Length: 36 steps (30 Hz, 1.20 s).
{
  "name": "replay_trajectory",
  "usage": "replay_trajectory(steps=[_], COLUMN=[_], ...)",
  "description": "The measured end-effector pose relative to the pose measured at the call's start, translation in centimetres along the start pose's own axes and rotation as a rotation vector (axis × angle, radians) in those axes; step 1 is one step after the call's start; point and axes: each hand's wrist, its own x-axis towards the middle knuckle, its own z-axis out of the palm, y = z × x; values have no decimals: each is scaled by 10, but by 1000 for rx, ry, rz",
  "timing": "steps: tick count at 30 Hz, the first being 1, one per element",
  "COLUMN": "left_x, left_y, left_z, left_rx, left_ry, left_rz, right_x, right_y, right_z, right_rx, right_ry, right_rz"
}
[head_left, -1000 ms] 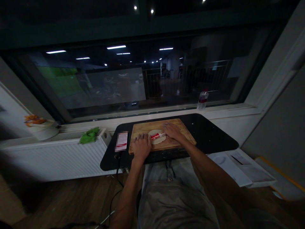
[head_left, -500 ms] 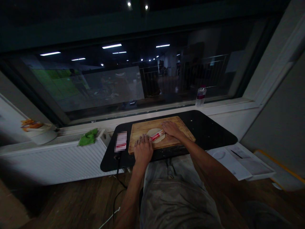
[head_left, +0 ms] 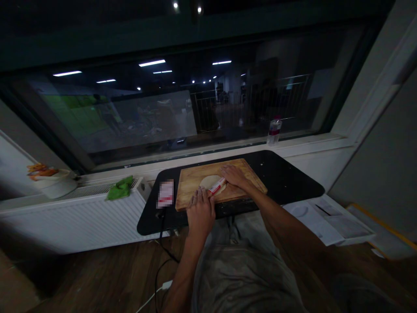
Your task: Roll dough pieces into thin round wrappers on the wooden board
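Observation:
A flat, pale round of dough point(head_left: 207, 180) lies on a wooden cutting board point(head_left: 189, 174). Across it, at a slant, rests a rolling pin point(head_left: 216, 187), its visible middle red and white. My left hand point(head_left: 200, 210) covers the near left end of the pin, fingers bent over it at the board's front edge. At the far right end, my right hand point(head_left: 233, 175) lies over the pin with fingers together. Both ends are hidden beneath my hands.
The board sits on a black table point(head_left: 293, 180) by a window. Left of it is a blurred-out flat item point(head_left: 165, 193) near a cable. A green cloth point(head_left: 120, 188) and a white container point(head_left: 56, 187) rest on the radiator. A bottle point(head_left: 274, 131) stands on the sill; a white box point(head_left: 329, 221) is at right.
My left hand has come nearer to me and slightly right with its end of the pin, so the pin slants more steeply. My right hand stays almost where it was.

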Motion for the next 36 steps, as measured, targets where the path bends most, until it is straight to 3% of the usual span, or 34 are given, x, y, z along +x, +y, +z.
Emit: replay_trajectory(steps=[6,22,29,36], left_x=[-10,-25,-28,-14], left_y=[11,30,32,24], left_z=[-3,-5,-3,-7], left_rx=[2,-83,-69,-48], left_ry=[52,44,70,17], left_rz=[24,46,55,14], right_x=[1,-1,-2,-6], right_y=[0,2,-1,-3], right_z=[1,0,0,-2], right_rx=[-30,20,-26,13], right_ry=[3,27,21,48], right_rz=[51,76,87,136])
